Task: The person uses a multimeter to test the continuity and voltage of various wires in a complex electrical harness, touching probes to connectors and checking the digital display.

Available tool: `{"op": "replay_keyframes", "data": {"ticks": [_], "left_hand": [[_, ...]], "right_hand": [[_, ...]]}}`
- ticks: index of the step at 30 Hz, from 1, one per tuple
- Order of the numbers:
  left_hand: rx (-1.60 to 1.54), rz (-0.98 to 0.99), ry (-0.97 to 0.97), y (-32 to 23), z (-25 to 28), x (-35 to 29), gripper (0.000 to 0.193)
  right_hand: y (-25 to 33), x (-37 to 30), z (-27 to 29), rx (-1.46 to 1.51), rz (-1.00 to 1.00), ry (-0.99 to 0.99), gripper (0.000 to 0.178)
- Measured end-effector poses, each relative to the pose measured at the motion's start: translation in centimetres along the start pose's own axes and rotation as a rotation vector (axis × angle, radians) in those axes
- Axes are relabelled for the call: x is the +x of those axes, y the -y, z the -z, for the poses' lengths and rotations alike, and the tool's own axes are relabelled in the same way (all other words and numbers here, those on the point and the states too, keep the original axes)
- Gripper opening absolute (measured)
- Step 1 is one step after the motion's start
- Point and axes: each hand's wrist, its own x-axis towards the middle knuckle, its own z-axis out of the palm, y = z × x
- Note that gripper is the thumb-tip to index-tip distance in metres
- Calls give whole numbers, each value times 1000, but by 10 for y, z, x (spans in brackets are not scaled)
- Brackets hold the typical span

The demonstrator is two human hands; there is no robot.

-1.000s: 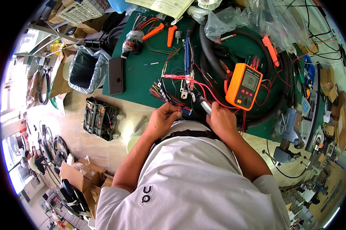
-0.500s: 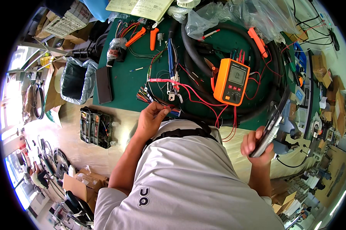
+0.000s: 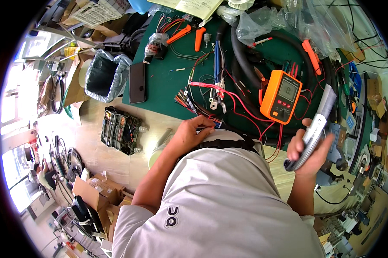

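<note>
At the near edge of the green bench mat, my left hand point(image 3: 195, 132) is closed in a pinch at a thin wire, whose tip is mostly hidden by the fingers. Beside it a bundle of thin coloured wires point(image 3: 184, 101) fans out. Metal cable lugs point(image 3: 214, 104) end the thicker cables just beyond. Off to the right, my right hand point(image 3: 308, 148) grips a long grey-and-white piece point(image 3: 318, 124), ribbed along one edge and dark at its lower end; its kind is unclear. An orange meter point(image 3: 281, 96) with red leads point(image 3: 235, 107) lies between the hands, farther up.
Thick black cable point(image 3: 241, 53) loops across the mat. Orange-handled tools point(image 3: 199, 38), a black phone point(image 3: 137, 83) and a clear plastic bag point(image 3: 263, 26) lie there too. A lined bin point(image 3: 107, 77) stands at left, near an open tool case point(image 3: 120, 130) on the floor.
The whole view has shifted, so the bench sits farther right. My right hand has turned the grey piece, showing its lighter side and more open fingers. My left hand keeps its pinch.
</note>
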Motion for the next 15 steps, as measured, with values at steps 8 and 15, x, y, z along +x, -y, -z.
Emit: {"op": "replay_keyframes", "data": {"ticks": [8, 15], "left_hand": [[-114, 52, -23, 7, -9, -2, 19], [-125, 23, -93, 10, -11, -2, 19]], "right_hand": [[-2, 7, -3, 32, -159, -25, 71], [-33, -24, 0, -56, -213, -110, 59]]}}
